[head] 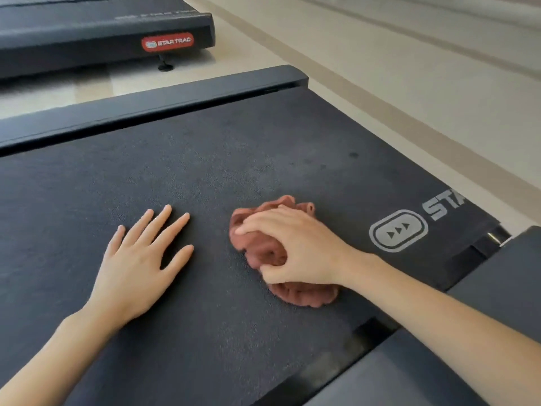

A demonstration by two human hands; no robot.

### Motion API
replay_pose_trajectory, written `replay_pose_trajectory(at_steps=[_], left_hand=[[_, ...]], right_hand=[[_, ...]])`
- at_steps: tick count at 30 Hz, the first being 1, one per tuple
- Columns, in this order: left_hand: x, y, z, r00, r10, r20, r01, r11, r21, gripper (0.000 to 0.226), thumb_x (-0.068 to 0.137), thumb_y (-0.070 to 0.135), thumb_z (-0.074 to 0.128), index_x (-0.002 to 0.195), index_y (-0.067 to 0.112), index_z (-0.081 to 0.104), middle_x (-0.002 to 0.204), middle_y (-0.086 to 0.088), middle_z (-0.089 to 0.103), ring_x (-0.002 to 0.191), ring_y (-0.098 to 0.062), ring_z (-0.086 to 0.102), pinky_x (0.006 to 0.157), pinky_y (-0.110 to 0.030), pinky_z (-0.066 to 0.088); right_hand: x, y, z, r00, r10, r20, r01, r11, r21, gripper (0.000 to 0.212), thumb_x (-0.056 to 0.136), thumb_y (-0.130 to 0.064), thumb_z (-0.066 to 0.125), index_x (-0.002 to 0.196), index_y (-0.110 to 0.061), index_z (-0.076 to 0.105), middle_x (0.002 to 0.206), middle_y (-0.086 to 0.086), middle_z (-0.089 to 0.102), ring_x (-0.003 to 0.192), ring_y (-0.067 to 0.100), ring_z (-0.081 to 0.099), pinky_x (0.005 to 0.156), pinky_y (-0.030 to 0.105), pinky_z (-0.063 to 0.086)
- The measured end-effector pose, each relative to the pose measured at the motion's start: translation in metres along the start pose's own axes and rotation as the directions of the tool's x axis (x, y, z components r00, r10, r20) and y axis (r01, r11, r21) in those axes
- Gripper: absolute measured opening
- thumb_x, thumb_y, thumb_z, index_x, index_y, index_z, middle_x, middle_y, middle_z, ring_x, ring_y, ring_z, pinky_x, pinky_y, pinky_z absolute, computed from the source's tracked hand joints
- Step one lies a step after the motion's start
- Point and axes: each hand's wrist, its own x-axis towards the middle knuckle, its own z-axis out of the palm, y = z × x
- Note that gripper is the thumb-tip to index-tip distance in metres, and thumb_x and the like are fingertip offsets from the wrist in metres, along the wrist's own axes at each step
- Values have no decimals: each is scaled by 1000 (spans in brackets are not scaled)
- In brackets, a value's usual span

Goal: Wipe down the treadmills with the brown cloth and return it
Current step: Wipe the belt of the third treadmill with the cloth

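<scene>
The cloth (265,253) lies bunched on the belt (205,177) of the near treadmill (152,104), a little toward the printed logo (398,231) at the belt's end. It looks soft and light, a loose terry fabric with many folds, so I judge that it will crush easily under the palm, will not slip out of the fingers, and cannot be damaged by pressure. The best place to take it is from above, at the middle of the bunch, so that the folds stay together and the flat underside meets the belt. The right hand (295,244) is doing just this: it covers the top of the cloth, the fingers bent over the far side and the thumb pressed into the near side, so the grip is closed on the cloth and narrow. Parts of the fabric stick out beyond the fingers and below the wrist. The left hand (140,259) rests flat on the belt beside the cloth, apart from it, with fingers spread wide and holding nothing; it seems to serve as support. The belt surface is rough and dark. A second treadmill (102,33) stands beyond, across a strip of pale floor (409,83).
</scene>
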Motion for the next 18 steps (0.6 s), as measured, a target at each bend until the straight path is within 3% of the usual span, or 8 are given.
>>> replay_pose_trajectory(at_steps=[3, 7, 11, 14, 18], left_hand=[[-5, -7, -4, 999, 28, 31, -26, 998, -62, 68, 76, 69, -2, 141, 47, 0, 153, 21, -1, 140, 0, -9, 118, -35, -5], [-7, 2, 5, 1000, -4, -9, 4, 999, -35, 66, 77, 63, -8, 141, 45, -8, 152, 21, -10, 139, -1, -18, 116, -35, -11], [-7, 2, 3, 1000, -9, 2, 9, 1000, -12, 67, 78, 62, -10, 142, 44, -8, 153, 20, -12, 140, -3, -21, 116, -37, -11], [-7, 3, 2, 1000, -6, 10, 6, 1000, -16, 69, 77, 62, -9, 144, 43, -5, 153, 19, -12, 140, -3, -21, 117, -37, -11], [-6, 2, 3, 1000, -4, 4, 4, 1000, -24, 69, 77, 65, -9, 142, 43, -5, 153, 19, -11, 139, -3, -20, 117, -38, -9]], right_hand=[[-19, 59, -36, 967, 239, -90, -246, 966, -77, 61, 68, -45, 61, 127, -36, 50, 132, -13, 51, 120, 10, 44, 98, 29, 33], [-21, 139, -74, 785, 561, -262, -595, 801, -70, 73, 70, -53, 61, 136, -26, 44, 141, -1, 47, 127, 22, 46, 101, 37, 37], [36, 156, -63, 660, 671, -338, -718, 696, -20, 68, 75, -47, 65, 135, -22, 46, 135, 6, 54, 122, 28, 50, 96, 36, 39], [84, 117, -38, 771, 575, -274, -606, 795, -36, 67, 74, -43, 66, 134, -19, 48, 133, 4, 55, 121, 25, 51, 94, 32, 39], [104, 34, 9, 969, 231, -92, -237, 970, -58, 63, 69, -40, 68, 128, -22, 53, 132, -4, 56, 121, 17, 49, 92, 20, 28]])
